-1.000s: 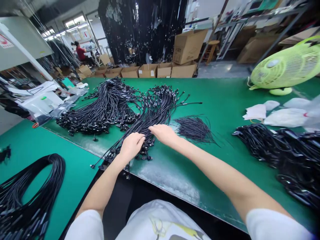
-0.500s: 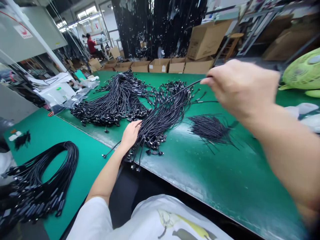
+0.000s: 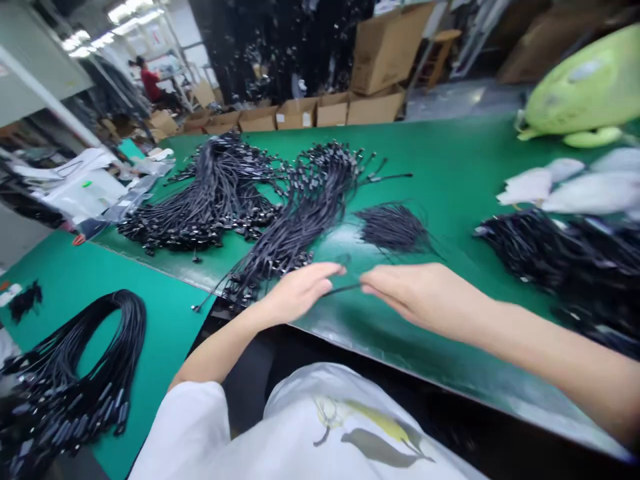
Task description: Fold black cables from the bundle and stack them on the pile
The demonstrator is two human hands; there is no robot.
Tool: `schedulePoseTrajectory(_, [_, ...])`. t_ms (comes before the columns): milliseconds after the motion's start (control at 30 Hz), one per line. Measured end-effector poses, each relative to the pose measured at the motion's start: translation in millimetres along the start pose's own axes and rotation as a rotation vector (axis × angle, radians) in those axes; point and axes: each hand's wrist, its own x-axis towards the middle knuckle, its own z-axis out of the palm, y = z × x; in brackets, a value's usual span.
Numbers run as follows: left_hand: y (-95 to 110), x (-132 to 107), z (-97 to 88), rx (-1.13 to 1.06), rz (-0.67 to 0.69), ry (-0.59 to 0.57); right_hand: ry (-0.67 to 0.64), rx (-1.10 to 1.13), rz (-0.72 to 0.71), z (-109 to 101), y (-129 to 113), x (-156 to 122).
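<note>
A black cable [image 3: 345, 289] runs between my two hands above the front of the green table. My left hand [image 3: 303, 290] is closed on its left part, thumb and fingers pinched together. On the right part, my right hand [image 3: 413, 287] pinches it, fingers pressed together. Motion blurs the cable, and its ends are hidden by the hands. Just behind my left hand lies a long bundle of black cables [image 3: 315, 190] with small connectors. Behind my right hand is a small pile of thin black ties [image 3: 393, 228].
A larger heap of cables [image 3: 215, 190] lies further left. On the lower left surface sits a looped cable bundle [image 3: 133, 327]. Dark bundled cables [image 3: 530, 250] and a green plush toy [image 3: 580, 87] are at right. Cardboard boxes [image 3: 295, 115] line the far edge; a person sits beyond.
My right hand has come down and inward from high on the right, bringing the cable close in front of me. My left hand has left the bundle and moved right. The view has shifted right.
</note>
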Motion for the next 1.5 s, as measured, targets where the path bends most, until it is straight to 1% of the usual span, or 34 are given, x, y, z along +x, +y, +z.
schedulePoseTrajectory(33, [-3.1, 0.7, 17.5, -0.067, -0.053, -0.132, -0.02, -0.018, 0.02, -9.2, -3.5, 4.9])
schedulePoseTrajectory(67, [-5.5, 0.8, 28.3, -0.176, -0.112, -0.217, -0.022, -0.025, 0.059, -17.7, 0.2, 8.1])
schedulePoseTrajectory(100, [-7.2, 1.0, 32.3, -0.302, -0.164, -0.247, -0.02, -0.035, 0.109, -24.2, 9.6, 8.0])
schedulePoseTrajectory(133, [-8.4, 1.6, 30.8, -0.424, -0.202, -0.228, -0.006, -0.03, 0.164, -28.0, 22.2, 3.9])
schedulePoseTrajectory(200, [-8.8, 3.8, 17.1, -0.612, -0.237, -0.106, 0.034, 0.025, 0.243, -26.4, 48.4, -14.4])
schedulePoseTrajectory(300, [-5.1, 5.3, -7.1, -0.782, -0.271, 0.106, 0.101, 0.117, 0.329, -6.3, 73.5, -49.7])
schedulePoseTrajectory(367, [-2.7, 4.7, -15.4, -0.849, -0.289, 0.203, 0.149, 0.137, 0.391, 9.4, 80.8, -67.8])
schedulePoseTrajectory(433, [-3.0, 4.0, -17.1, -0.851, -0.302, 0.229, 0.207, 0.145, 0.452, 19.6, 85.7, -80.1])
schedulePoseTrajectory(467, [-4.5, 3.5, -16.7, -0.824, -0.318, 0.211, 0.23, 0.151, 0.48, 22.2, 88.5, -84.7])
schedulePoseTrajectory(533, [-9.5, 1.8, -15.7, -0.713, -0.372, 0.132, 0.267, 0.149, 0.522, 23.4, 95.4, -92.9])
schedulePoseTrajectory(633, [-18.1, -2.6, -17.6, -0.437, -0.41, 0.016, 0.289, 0.088, 0.545, 22.8, 103.2, -104.7])
schedulePoseTrajectory(667, [-20.3, -3.5, -18.6, -0.369, -0.396, 0.009, 0.287, 0.051, 0.535, 23.7, 102.6, -107.9])
schedulePoseTrajectory(700, [-21.9, -3.4, -19.1, -0.339, -0.367, 0.028, 0.269, 0.012, 0.522, 25.4, 99.6, -110.2])
schedulePoseTrajectory(733, [-22.8, -1.8, -18.3, -0.352, -0.331, 0.067, 0.249, -0.032, 0.502, 27.9, 93.9, -111.3])
schedulePoseTrajectory(800, [-23.6, 6.4, -11.5, -0.464, -0.254, 0.205, 0.214, -0.121, 0.424, 34.5, 74.9, -109.1])
schedulePoseTrajectory(867, [-24.1, 19.9, 4.6, -0.553, -0.185, 0.37, 0.181, -0.185, 0.305, 40.3, 48.4, -101.5])
schedulePoseTrajectory(900, [-24.7, 27.0, 16.0, -0.552, -0.157, 0.428, 0.165, -0.195, 0.233, 41.9, 34.1, -96.2])
schedulePoseTrajectory(933, [-25.8, 33.3, 29.0, -0.51, -0.125, 0.457, 0.147, -0.182, 0.157, 42.2, 20.3, -90.3])
schedulePoseTrajectory(967, [-27.2, 37.9, 42.9, -0.427, -0.083, 0.452, 0.124, -0.148, 0.089, 40.9, 7.8, -84.2])
schedulePoseTrajectory(1000, [-28.8, 40.4, 56.8, -0.314, -0.037, 0.405, 0.108, -0.102, 0.034, 38.1, -2.5, -78.1])
schedulePoseTrajectory(1033, [-30.6, 40.8, 69.7, -0.188, 0.008, 0.318, 0.102, -0.054, -0.008, 33.9, -10.0, -72.4])
schedulePoseTrajectory(1067, [-32.4, 39.3, 80.6, -0.067, 0.043, 0.205, 0.108, -0.011, -0.023, 28.6, -14.4, -67.4])
schedulePoseTrajectory(1133, [-35.3, 34.1, 93.5, 0.091, 0.063, -0.01, 0.143, 0.064, 0.025, 16.3, -14.5, -60.6])
schedulePoseTrajectory(1167, [-36.4, 32.1, 94.6, 0.102, 0.047, -0.074, 0.164, 0.102, 0.072, 10.1, -11.2, -59.3])
schedulePoseTrajectory(1200, [-37.2, 31.4, 92.2, 0.061, 0.026, -0.085, 0.179, 0.142, 0.123, 4.2, -6.4, -59.6])
schedulePoseTrajectory(1233, [-37.6, 32.3, 86.3, -0.026, 0.003, -0.041, 0.185, 0.184, 0.171, -1.4, -0.8, -61.4])
schedulePoseTrajectory(1300, [-37.6, 36.8, 65.9, -0.296, -0.063, 0.138, 0.199, 0.242, 0.261, -11.1, 11.8, -69.1])
schedulePoseTrajectory(1367, [-36.0, 40.1, 38.7, -0.606, -0.168, 0.286, 0.255, 0.245, 0.393, -18.7, 25.8, -79.7])
schedulePoseTrajectory(1433, [-33.0, 36.8, 13.0, -0.856, -0.287, 0.323, 0.323, 0.233, 0.524, -22.5, 41.1, -89.5])
schedulePoseTrajectory(1500, [-28.8, 27.5, -3.9, -1.013, -0.339, 0.321, 0.333, 0.232, 0.613, -21.0, 56.3, -95.4])
